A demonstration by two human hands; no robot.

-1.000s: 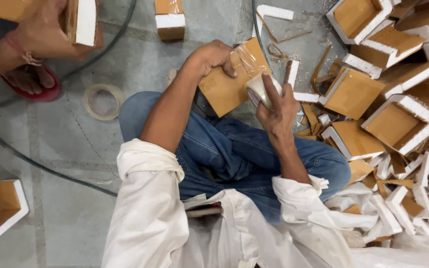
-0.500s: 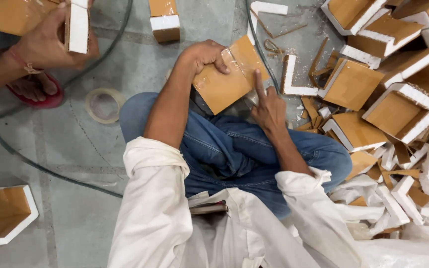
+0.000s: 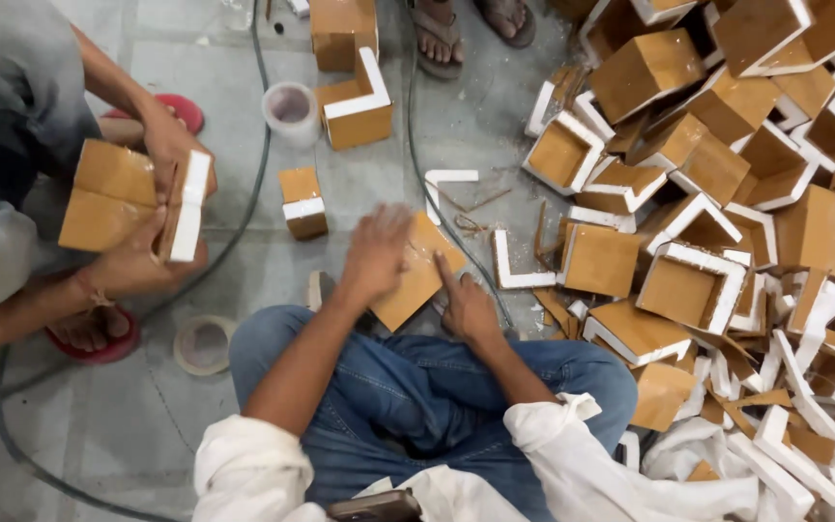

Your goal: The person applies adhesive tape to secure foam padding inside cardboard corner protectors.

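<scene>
— Under the fingers of both hands: lying flat on the grey floor, a tan square panel, just ahead of the knees in blue jeans.

— Left hand: pressing down on the panel's left part, fingers spread and blurred, not curling round anything. Right hand: resting on the panel's right lower edge, forefinger stretched out along it, other fingers bent; hard telling whether gripping.

— Just right of the right fingertips: lying loose, a white L-shaped strip. Beyond the fingertips, a second white corner strip and thin brown slivers. Far right: heaping up, a pile of tan boxes with white edging, many tipped over, with offcuts mixed in nearer the lap.

— Left of the left fingers: standing alone, a small tan block with a white band; further off, a roll of clear tape, a second roll nearer the knee, and a dark cable curving across the floor.

— Well to the left: another person's hands clasping a tan box and pressing a white strip against its side. At the top, someone's sandalled feet.
</scene>
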